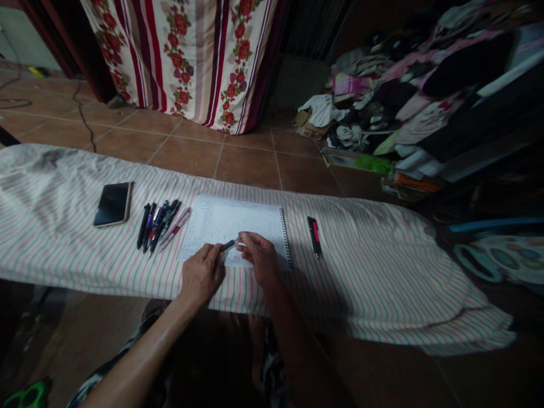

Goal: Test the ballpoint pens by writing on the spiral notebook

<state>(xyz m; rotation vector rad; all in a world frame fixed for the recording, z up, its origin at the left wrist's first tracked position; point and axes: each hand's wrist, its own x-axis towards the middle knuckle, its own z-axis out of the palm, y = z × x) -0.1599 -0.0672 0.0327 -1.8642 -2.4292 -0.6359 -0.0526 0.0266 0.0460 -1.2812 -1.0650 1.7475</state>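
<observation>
Above the lower part of a spiral notebook (238,218), my left hand (203,273) is closed around a dark pen (228,246), whose front end points up and to the right. The thumb and fingers of my right hand (260,254) pinch together at the pen's thin tip; whether a small part sits between them is too fine to make out. Left of the notebook lies a bunch of several pens (159,224), dark, purple and pink ones. To its right, two pens (315,237), black and red, lie side by side.
A striped cloth (382,266) covers the long narrow surface. A phone (113,204) lies screen up at the left. Beyond are a tiled floor (246,161), a flowered curtain (195,62) and a heap of clothes (399,85). Green scissors-like handles (32,394) show at lower left.
</observation>
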